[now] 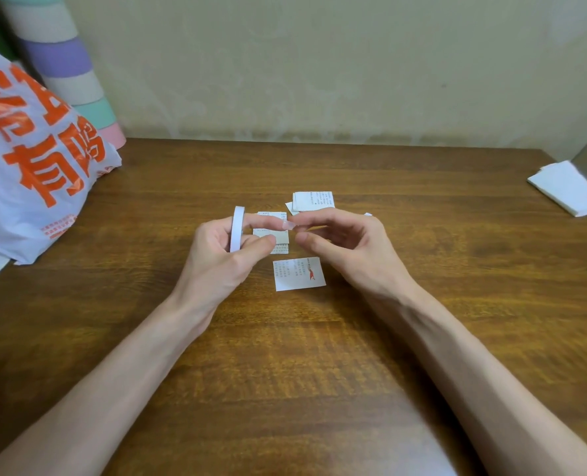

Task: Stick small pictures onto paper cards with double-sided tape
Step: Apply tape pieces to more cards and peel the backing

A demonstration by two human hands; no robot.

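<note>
Brown wooden tabletop [422, 304] against a pale wall. At its left edge, a white plastic bag [27, 166] with orange characters. Behind that, in the far left corner, a striped roll [69, 63] against the wall. Near the far right corner, a stack of white sheets [566, 187].

Over the middle of the tabletop, left hand [216, 259] and right hand [347, 249], raised, fingertips nearly meeting. Left forefinger threaded through the tape roll [236, 228], thumb curled in below, gripping it edge-on. Right thumb and forefinger drawn close at the left forefinger's tip, other fingers loosely curled; cannot tell whether pinching a tape end.

Flat on the tabletop's middle: a printed card [298, 273] with a red mark just nearer than the hands, a second card [281, 248] partly hidden under the fingers, and a small pile of cards [314, 201] just beyond, toward the far edge.
</note>
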